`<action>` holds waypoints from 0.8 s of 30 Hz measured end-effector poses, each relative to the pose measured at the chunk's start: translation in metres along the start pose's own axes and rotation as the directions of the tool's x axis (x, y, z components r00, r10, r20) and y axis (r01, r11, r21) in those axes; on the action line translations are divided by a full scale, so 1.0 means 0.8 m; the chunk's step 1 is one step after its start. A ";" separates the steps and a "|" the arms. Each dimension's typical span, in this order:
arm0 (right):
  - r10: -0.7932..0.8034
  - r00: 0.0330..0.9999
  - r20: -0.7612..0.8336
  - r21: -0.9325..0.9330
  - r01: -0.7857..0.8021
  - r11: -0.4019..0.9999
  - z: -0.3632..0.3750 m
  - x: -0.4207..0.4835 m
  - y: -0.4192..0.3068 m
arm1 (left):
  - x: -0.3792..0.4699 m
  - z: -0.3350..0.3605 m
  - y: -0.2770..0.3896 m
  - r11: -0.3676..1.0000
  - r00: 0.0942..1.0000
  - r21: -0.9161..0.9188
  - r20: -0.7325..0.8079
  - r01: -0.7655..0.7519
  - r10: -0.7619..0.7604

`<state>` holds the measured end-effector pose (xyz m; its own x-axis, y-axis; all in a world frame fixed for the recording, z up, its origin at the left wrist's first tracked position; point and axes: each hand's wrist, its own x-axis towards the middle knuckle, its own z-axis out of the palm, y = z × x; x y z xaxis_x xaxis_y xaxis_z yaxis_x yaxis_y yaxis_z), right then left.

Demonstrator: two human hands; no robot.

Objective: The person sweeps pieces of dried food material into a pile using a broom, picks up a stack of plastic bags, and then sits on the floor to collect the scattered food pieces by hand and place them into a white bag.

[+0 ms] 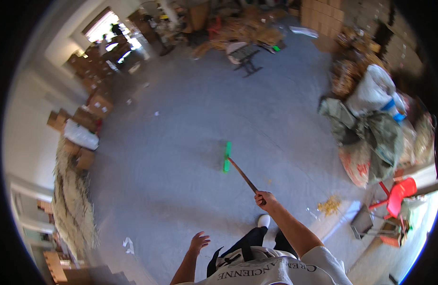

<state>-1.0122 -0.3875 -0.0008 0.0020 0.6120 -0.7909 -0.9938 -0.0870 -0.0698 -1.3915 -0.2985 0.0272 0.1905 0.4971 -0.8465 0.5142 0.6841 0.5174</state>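
Observation:
A broom (243, 174) with a green head and a thin brown handle reaches out over the grey concrete floor. My right hand (264, 199) is closed around the upper end of its handle. The green head lies out in front of me, near the middle of the view, turned lengthwise away from me. To the left and nearer my body, my left hand (200, 242) hangs in the air with its fingers apart and holds nothing. A small heap of yellowish debris (329, 205) lies on the floor to the right of my right hand.
Filled sacks (382, 142) and a red plastic chair (400, 196) stand on the right. Cardboard boxes (99, 104) and a long pile of dry stalks (73, 203) line the left wall. A small stool (244, 55) stands ahead by brown scraps (247, 32). White litter (128, 245) lies at lower left.

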 end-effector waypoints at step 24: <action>-0.282 0.838 -0.468 0.030 0.334 0.942 -0.314 -0.355 0.095 | 0.044 0.048 0.009 0.996 0.987 -0.073 0.149 -0.049 0.059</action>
<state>-1.0599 -0.7654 0.0654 0.3341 0.1694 -0.9272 -0.9389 0.1465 -0.3116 -1.3486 -0.2962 -0.0036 0.3435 0.4516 -0.8234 0.4416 0.6962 0.5660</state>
